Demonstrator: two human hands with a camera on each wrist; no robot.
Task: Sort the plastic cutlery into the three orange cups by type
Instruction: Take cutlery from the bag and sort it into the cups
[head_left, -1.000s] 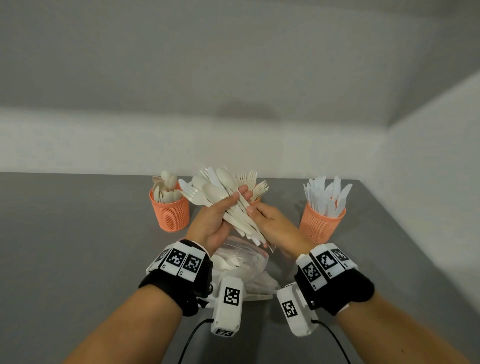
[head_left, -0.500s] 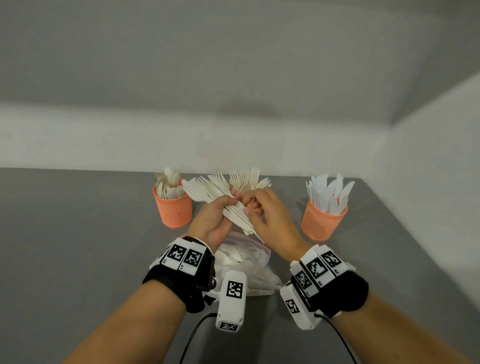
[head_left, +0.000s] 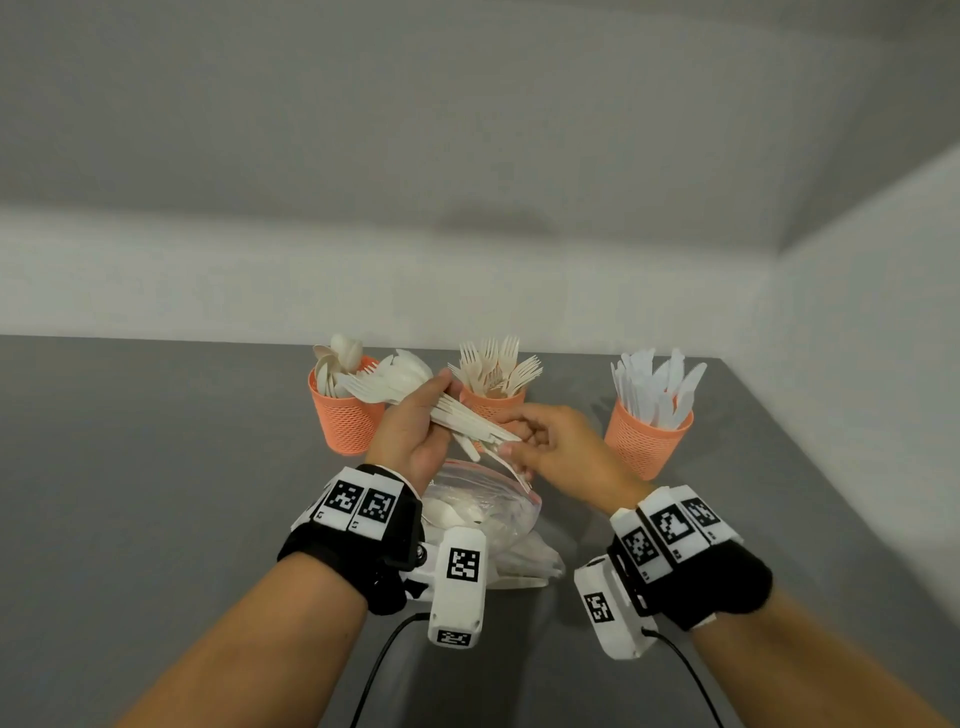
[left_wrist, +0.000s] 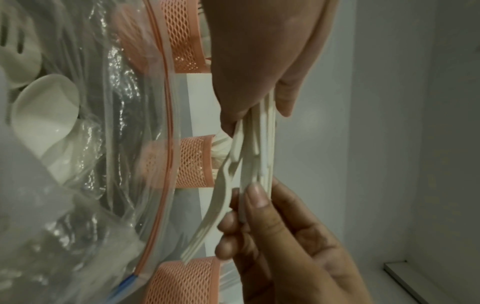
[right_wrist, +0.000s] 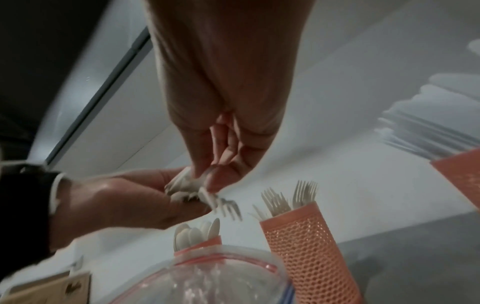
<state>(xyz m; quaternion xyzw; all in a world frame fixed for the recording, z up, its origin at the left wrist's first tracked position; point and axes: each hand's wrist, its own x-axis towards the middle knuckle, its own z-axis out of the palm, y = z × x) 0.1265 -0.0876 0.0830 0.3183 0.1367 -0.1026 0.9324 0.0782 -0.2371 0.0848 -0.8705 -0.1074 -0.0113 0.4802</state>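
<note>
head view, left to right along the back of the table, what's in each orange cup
Going left to right: cup of spoons → cup of forks → cup of knives. The left hand, gripping a bundle of cutlery, overlaps the first two cups, so it has no clear place in the order.

Our left hand (head_left: 415, 431): raised, fingers curled round a bundle.
Our right hand (head_left: 566, 452): alongside, fingers pinching the bundle's end.
</note>
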